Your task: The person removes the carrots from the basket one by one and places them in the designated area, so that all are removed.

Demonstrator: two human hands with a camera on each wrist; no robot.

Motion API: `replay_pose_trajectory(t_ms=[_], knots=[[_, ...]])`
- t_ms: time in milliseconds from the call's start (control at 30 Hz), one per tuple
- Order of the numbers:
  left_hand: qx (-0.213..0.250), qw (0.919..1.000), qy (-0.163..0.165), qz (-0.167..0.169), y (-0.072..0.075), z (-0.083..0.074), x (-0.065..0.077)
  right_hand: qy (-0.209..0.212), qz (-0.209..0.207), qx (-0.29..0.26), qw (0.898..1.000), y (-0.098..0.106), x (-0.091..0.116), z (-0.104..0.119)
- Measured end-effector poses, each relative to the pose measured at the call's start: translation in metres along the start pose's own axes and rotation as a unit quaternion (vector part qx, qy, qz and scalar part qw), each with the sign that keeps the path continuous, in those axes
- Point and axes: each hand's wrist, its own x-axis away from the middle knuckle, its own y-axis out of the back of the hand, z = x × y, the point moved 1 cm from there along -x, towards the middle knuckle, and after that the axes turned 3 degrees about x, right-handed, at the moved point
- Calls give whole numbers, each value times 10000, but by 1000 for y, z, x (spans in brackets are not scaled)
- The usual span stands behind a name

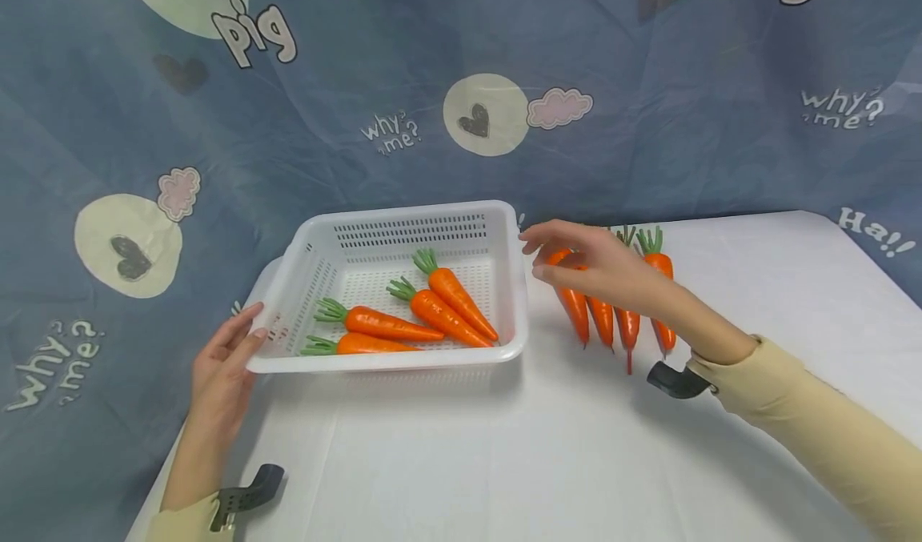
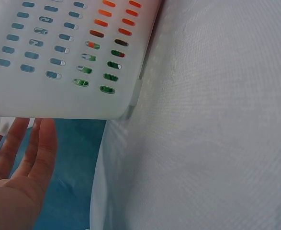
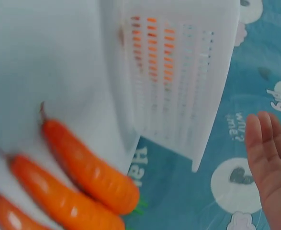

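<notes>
A white plastic basket (image 1: 425, 362) with slotted walls stands on the table, holding several orange carrots (image 1: 454, 302) with green tops. At its left rim is my left hand (image 1: 222, 370), fingertips against the edge. The left wrist view shows those fingers (image 2: 43, 148) fairly straight beside the basket wall (image 2: 59, 103). My right hand (image 1: 594, 266) hovers off the basket's right side with loosely bent fingers, nothing in its grasp. Below and behind it lie several more carrots (image 1: 629, 330), partly hidden by the hand. In the right wrist view a gap separates the hand (image 3: 274, 167) from the basket (image 3: 178, 139).
A white cloth covers the table (image 1: 432, 462). Behind it hangs a blue printed curtain (image 1: 403, 54), close to the basket's back and left. Dark wrist mounts (image 1: 248, 490) stick out from both sleeves.
</notes>
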Motion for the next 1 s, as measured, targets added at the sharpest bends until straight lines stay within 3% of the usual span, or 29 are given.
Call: replay_pose_trajectory(t_ms=[367, 667, 1000], knots=[[-2, 10000, 50, -32, 2, 2, 0, 358, 65, -337, 9988, -32, -25, 18], [14, 10000, -1, 0, 1, 2, -1, 119, 457, -420, 9980, -51, -51, 16], [57, 10000, -11, -4, 1, 1, -1, 33, 870, -160, 9961, -70, -83, 11]])
